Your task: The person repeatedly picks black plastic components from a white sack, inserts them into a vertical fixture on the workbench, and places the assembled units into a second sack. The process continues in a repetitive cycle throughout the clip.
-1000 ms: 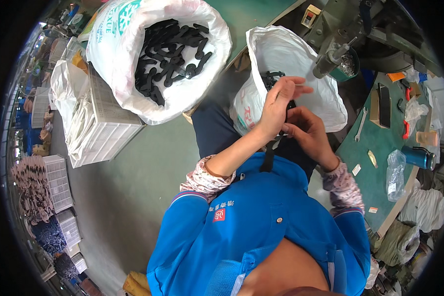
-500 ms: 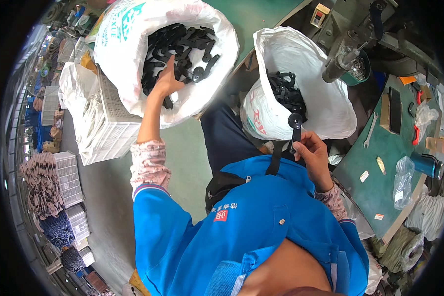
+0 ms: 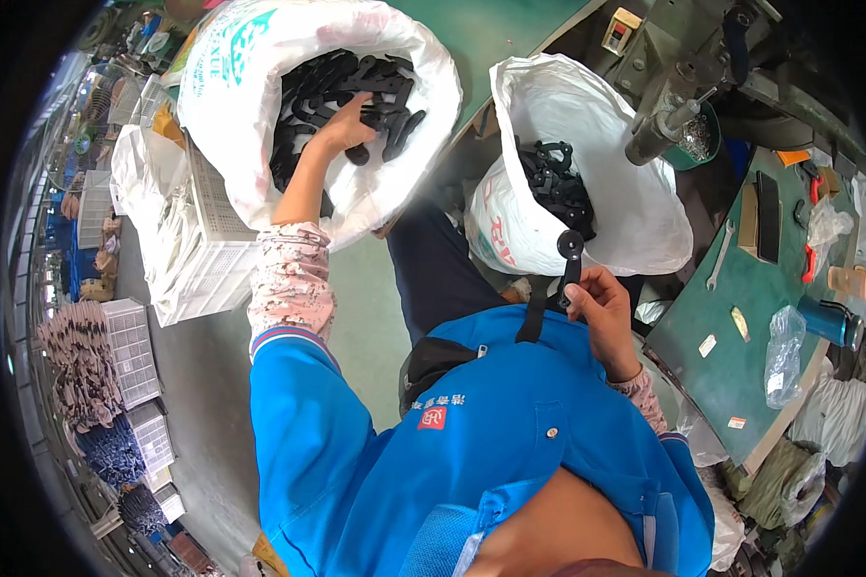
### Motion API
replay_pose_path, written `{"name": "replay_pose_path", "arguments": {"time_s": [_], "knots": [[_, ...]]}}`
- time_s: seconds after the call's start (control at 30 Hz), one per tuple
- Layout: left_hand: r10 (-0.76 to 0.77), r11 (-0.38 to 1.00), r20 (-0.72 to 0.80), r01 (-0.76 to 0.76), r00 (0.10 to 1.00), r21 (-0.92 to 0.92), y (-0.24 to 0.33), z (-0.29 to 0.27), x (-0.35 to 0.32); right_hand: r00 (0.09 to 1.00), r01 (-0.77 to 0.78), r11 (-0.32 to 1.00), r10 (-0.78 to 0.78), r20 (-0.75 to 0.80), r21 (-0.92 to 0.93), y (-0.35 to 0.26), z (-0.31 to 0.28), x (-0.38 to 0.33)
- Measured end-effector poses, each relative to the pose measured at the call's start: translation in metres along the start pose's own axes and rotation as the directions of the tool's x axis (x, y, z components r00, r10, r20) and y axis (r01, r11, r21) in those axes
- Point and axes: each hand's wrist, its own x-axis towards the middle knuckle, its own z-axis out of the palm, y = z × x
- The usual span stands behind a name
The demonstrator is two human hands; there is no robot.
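My left hand (image 3: pixel 343 131) reaches into the large white bag (image 3: pixel 431 91) at the upper left. Its thumb and fingers are apart, touching loose black plastic parts (image 3: pixel 303 104) inside, and the fingertips are partly hidden among them. Between the thumb and fingers of my right hand (image 3: pixel 602 306) is one black plastic part (image 3: pixel 572 252), long and narrow with a round disc at its far end. It is upright, just in front of the second white bag (image 3: pixel 645 226), which holds more black parts (image 3: pixel 555 188).
A machine with a metal cylinder (image 3: pixel 656 130) stands beside the second bag. On the green table (image 3: pixel 688 337) at right lie a wrench (image 3: pixel 721 256), a clear plastic bag (image 3: pixel 785 351) and a blue flask (image 3: pixel 829 321). A white crate (image 3: pixel 223 188) stands left of the large bag.
My left hand has moved farther into the bag and to the right, and the black parts around it have shifted. My right hand keeps its part in nearly the same place.
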Motion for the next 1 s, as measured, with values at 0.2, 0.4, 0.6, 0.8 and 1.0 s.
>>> {"name": "replay_pose_path", "arguments": {"time_s": [0.2, 0.4, 0.6, 0.8, 1.0], "knots": [[0.016, 1.0, 0.054, -0.018, 0.998, 0.024, 0.049, -0.004, -0.008, 1.0, 0.016, 1.0, -0.016, -0.003, 0.021, 0.001, -0.002, 0.002], [-0.017, 0.991, 0.039, 0.022, 0.999, -0.13, 0.059, -0.008, -0.01, 1.0, 0.022, 0.999, -0.022, -0.019, 0.038, 0.007, -0.008, -0.001], [0.017, 0.944, 0.067, 0.006, 0.998, -0.33, 0.044, -0.016, -0.003, 0.999, 0.029, 0.999, -0.027, -0.047, 0.042, 0.008, -0.012, -0.004], [0.063, 0.946, -0.009, -0.056, 0.998, 0.318, 0.036, 0.007, 0.0, 0.998, 0.024, 0.999, -0.021, -0.051, 0.048, 0.009, -0.013, -0.004], [-0.123, 0.932, 0.074, 0.089, 0.99, 0.353, 0.077, 0.009, 0.012, 0.997, 0.032, 0.999, -0.03, -0.075, 0.019, 0.009, -0.013, -0.006]]}}
